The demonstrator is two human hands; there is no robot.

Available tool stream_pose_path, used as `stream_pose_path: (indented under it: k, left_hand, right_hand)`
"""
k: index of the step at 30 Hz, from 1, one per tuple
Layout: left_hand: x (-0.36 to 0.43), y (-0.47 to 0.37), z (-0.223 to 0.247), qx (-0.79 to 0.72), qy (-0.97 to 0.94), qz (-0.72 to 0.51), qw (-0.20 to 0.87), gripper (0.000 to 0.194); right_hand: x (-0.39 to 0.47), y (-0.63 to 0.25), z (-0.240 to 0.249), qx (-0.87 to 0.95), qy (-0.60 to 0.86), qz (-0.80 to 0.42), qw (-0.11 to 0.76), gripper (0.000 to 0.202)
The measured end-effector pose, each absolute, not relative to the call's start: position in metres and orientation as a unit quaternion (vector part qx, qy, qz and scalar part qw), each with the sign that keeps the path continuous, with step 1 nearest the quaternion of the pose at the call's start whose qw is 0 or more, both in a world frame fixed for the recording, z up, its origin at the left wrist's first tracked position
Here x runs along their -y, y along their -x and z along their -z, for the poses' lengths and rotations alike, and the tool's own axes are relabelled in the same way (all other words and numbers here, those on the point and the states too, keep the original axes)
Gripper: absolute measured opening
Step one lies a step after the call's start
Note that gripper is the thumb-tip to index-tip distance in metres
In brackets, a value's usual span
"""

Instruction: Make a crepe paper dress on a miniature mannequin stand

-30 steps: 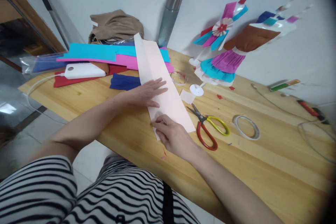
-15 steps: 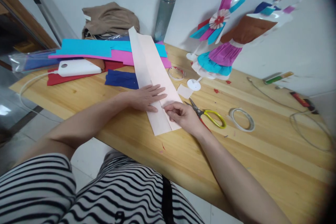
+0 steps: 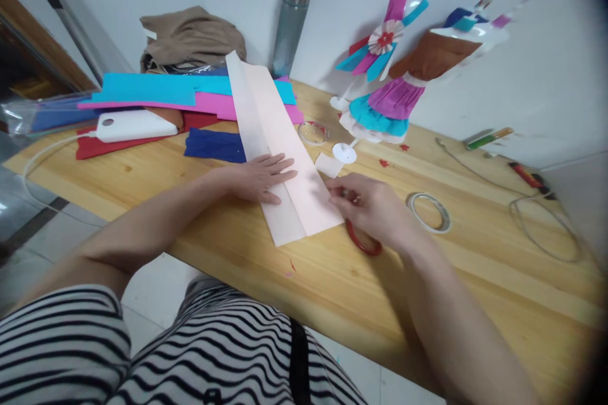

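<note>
A long strip of pale pink crepe paper (image 3: 301,168), folded over along its left side, lies slantwise on the wooden table. My left hand (image 3: 261,178) is flat on its folded edge with the fingers spread, pressing it down. Beside the paper's right edge, my right hand (image 3: 375,205) is closed round a pair of scissors (image 3: 365,245). Only the red handle loop shows clearly below the hand; the yellow loop and most of the blades are hidden.
To the right lies a roll of tape (image 3: 446,220). Two doll figures in paper dresses (image 3: 392,101) stand behind. Cyan and magenta crepe paper (image 3: 147,90), a white power bank (image 3: 135,126) and dark blue paper (image 3: 213,145) are on the left, a thermos (image 3: 291,25) at the back.
My right hand has left the paper's fold and moved right, closing on the scissors. My left hand stays on the paper. The view has shifted slightly.
</note>
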State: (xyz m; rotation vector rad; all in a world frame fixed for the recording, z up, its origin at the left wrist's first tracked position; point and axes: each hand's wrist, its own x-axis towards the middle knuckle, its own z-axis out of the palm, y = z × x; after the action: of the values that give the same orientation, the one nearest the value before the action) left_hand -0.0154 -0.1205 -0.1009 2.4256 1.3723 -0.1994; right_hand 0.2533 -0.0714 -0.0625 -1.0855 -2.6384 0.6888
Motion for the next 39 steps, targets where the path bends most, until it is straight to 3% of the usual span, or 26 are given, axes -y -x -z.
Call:
stream_pose_path:
  k: [3,6,12,15,19,21,26,31,34,39]
  left_hand:
    - [0.12,0.016,0.1,-0.484,-0.855,0.059,0.174,0.077]
    - [0.12,0.016,0.101,-0.484,-0.858,0.051,0.166,0.076]
    - [0.119,0.015,0.104,-0.483,-0.859,0.065,0.155,0.077]
    - [0.118,0.013,0.102,-0.498,-0.851,0.06,0.155,0.076]
    - [0.117,0.013,0.098,-0.529,-0.832,0.06,0.158,0.075]
    - [0.116,0.015,0.097,-0.544,-0.821,0.064,0.157,0.076]
    - [0.112,0.023,0.101,-0.55,-0.821,0.054,0.145,0.075]
    - [0.11,0.026,0.101,-0.536,-0.83,0.046,0.147,0.076]
    - [0.11,0.025,0.099,-0.537,-0.828,0.051,0.152,0.076]
    - [0.11,0.026,0.098,-0.543,-0.822,0.061,0.161,0.077]
  right_hand:
    - [0.063,-0.285,0.056,0.891,0.435,-0.13,0.022,0.031]
    - [0.07,-0.309,0.071,0.886,0.456,-0.07,-0.047,0.053]
    - [0.084,-0.323,0.093,0.863,0.496,-0.087,-0.031,0.057]
    - [0.08,-0.324,0.088,0.827,0.535,-0.172,0.03,0.053]
    - [0.084,-0.323,0.077,0.742,0.508,-0.41,0.153,0.051]
    - [0.093,-0.319,0.074,0.698,0.472,-0.51,0.171,0.052]
    - [0.112,-0.314,0.078,0.594,0.37,-0.7,0.141,0.071]
    - [0.122,-0.324,0.079,0.46,0.312,-0.83,0.056,0.062]
    - [0.128,-0.329,0.078,0.4,0.308,-0.863,-0.017,0.063]
    - [0.132,-0.32,0.078,0.402,0.336,-0.851,-0.037,0.056]
